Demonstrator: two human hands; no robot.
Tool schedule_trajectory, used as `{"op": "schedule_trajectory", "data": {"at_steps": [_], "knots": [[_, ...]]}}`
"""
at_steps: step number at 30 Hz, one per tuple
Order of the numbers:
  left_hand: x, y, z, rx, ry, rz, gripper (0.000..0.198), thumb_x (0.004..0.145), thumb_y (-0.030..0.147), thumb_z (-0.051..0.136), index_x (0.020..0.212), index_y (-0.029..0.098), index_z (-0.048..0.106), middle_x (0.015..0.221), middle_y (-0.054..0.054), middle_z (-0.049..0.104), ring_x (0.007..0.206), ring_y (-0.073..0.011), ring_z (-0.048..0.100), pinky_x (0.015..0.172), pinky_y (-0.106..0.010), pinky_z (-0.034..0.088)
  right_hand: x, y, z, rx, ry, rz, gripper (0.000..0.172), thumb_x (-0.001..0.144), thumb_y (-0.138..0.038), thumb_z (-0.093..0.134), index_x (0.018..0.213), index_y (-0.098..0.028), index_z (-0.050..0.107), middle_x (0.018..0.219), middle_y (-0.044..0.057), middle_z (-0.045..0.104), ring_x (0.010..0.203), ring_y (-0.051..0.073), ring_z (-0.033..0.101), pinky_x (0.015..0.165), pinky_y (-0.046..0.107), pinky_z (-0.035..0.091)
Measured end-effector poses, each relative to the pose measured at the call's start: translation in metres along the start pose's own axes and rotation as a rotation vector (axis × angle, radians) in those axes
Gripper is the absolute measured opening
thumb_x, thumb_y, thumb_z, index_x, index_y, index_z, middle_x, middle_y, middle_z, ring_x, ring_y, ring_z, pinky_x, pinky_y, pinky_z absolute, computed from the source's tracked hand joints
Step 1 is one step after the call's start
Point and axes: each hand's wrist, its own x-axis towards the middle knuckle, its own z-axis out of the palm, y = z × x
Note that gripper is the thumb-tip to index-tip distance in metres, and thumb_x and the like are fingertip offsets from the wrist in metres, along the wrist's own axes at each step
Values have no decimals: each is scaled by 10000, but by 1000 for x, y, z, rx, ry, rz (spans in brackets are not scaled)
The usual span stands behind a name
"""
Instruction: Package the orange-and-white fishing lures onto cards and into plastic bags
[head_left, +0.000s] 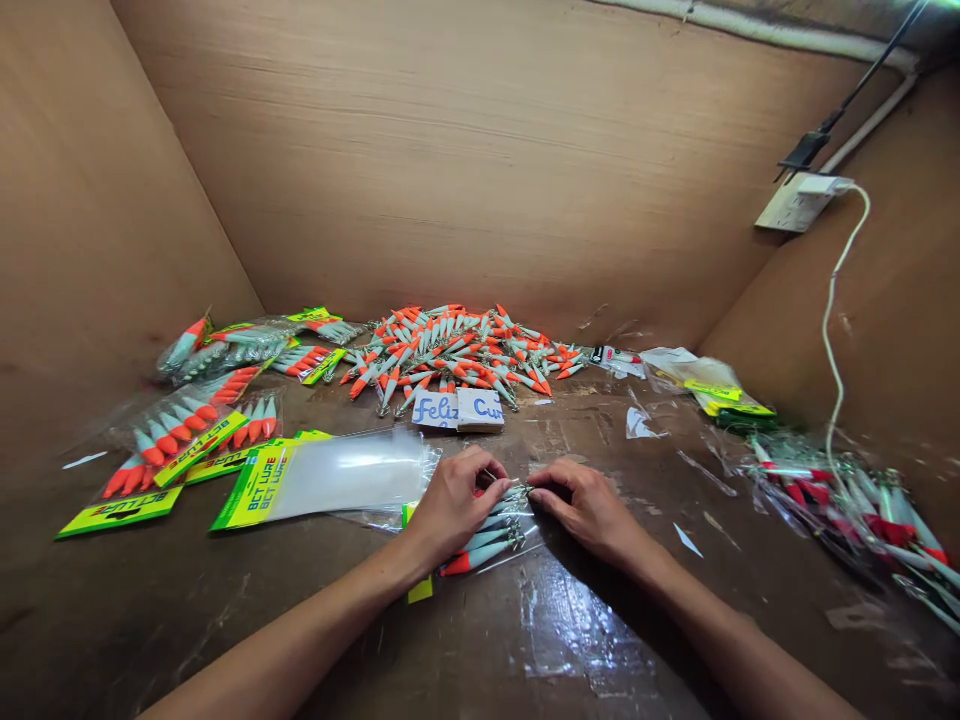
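Observation:
In the middle of the table lies a clear plastic bag (529, 542) with several white fishing lures (487, 553) side by side in it, orange ends to the left and hooks to the right. My left hand (463, 500) rests over the bag's left part, its thumb and fingers closed on a lure whose orange end shows beneath them. The fingertips of my right hand (581, 503) pinch the hook end of that lure at the bag's right edge. Part of the bag's label is hidden under my left wrist.
A stack of empty labelled bags (337, 475) lies left of my hands, with filled lure packs (176, 430) beyond. Loose lures are heaped (450, 350) at the back behind a small lettered box (480, 410). More bagged lures (862, 510) lie right, under a white cable (827, 330).

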Motion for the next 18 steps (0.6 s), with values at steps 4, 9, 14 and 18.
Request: {"op": "schedule_trajectory", "data": {"at_steps": [4, 9, 14, 18], "knots": [[0, 0, -2, -52, -24, -29, 90, 895, 245, 596, 904, 197, 672, 877, -28, 685, 790, -168, 655, 674, -260, 503, -1, 1, 3, -80, 8, -34, 151, 925, -265, 620, 991, -263, 756, 946, 45, 682, 896, 195, 628, 817, 312, 476], [-1, 0, 2, -119, -35, -9, 86, 876, 235, 617, 933, 196, 668, 896, -25, 675, 804, -160, 669, 713, -263, 528, -1, 0, 7, -99, 32, -25, 145, 941, -264, 605, 986, -261, 743, 930, 42, 666, 898, 195, 618, 805, 307, 464], [0, -4, -4, -197, -127, -40, 194, 855, 249, 640, 1042, 199, 649, 986, -44, 692, 853, -170, 683, 755, -271, 541, 0, -2, 9, -40, 21, -64, 181, 957, -267, 593, 1076, -272, 729, 954, 36, 693, 926, 194, 619, 832, 307, 455], [0, -10, -27, -20, -259, -48, 432, 794, 367, 727, 1191, 223, 633, 995, -36, 691, 882, -195, 652, 761, -274, 510, -3, -5, 9, -26, 25, -76, 231, 937, -246, 619, 1149, -269, 706, 989, 42, 693, 951, 200, 610, 862, 321, 452]]}}
